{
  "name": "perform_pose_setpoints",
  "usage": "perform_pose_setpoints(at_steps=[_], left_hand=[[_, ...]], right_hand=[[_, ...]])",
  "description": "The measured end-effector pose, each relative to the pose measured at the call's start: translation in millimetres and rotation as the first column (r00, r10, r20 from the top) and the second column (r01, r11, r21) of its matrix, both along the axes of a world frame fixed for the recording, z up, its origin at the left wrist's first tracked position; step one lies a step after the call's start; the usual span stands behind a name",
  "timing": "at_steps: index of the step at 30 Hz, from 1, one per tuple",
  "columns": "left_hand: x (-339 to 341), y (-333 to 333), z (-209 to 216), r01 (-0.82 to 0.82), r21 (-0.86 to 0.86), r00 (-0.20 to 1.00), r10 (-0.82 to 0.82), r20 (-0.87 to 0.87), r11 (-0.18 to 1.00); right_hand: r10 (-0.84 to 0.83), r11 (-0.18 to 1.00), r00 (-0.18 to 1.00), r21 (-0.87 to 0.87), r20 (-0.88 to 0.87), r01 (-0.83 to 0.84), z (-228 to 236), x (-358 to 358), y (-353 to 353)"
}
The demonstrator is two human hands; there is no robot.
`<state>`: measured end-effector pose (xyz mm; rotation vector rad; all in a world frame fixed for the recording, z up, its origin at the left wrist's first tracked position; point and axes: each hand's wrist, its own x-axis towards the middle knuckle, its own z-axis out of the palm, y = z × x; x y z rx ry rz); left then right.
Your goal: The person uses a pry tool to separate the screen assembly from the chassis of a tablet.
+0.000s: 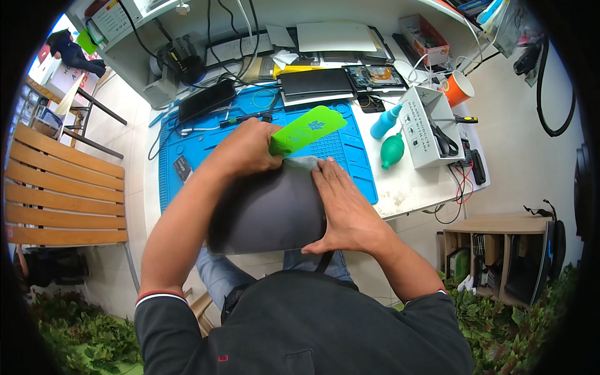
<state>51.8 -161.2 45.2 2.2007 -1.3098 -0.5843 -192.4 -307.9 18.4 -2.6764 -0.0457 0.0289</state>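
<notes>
A dark, flat tablet-like panel (pixel 269 212) with rounded corners is tilted over my lap at the bench's near edge. My left hand (pixel 250 147) is closed around the lower end of a bright green flat plastic card (pixel 309 130), at the panel's far edge. My right hand (pixel 344 206) grips the panel's right side, fingers stretched over the far corner and thumb at the near corner. Between the hands, a greyish translucent piece (pixel 303 162) shows along the far edge; whether it is film or cloth, I cannot tell.
Under the work lies a blue repair mat (pixel 350 150). A light blue bottle (pixel 385 122), a green air blower (pixel 392 151) and a white box of tools (pixel 431 128) stand right. Behind are a black phone (pixel 207 100), an opened device (pixel 375 76) and an orange cup (pixel 457 89).
</notes>
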Motion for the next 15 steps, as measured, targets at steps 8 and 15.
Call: perform_pose_setpoints(at_steps=[8, 15], left_hand=[[14.6, 2.4, 17.3, -0.029, 0.155, 0.996, 0.041, -0.077, 0.988], [35.7, 12.4, 6.6, 0.014, 0.173, 0.999, -0.007, -0.042, 0.985]], right_hand=[[-0.006, 1.0, 0.999, -0.003, -0.035, 0.006, 3.8, 2.2, 1.2], [-0.015, 1.0, 0.999, 0.015, -0.034, 0.016, 1.5, 1.2, 2.0]])
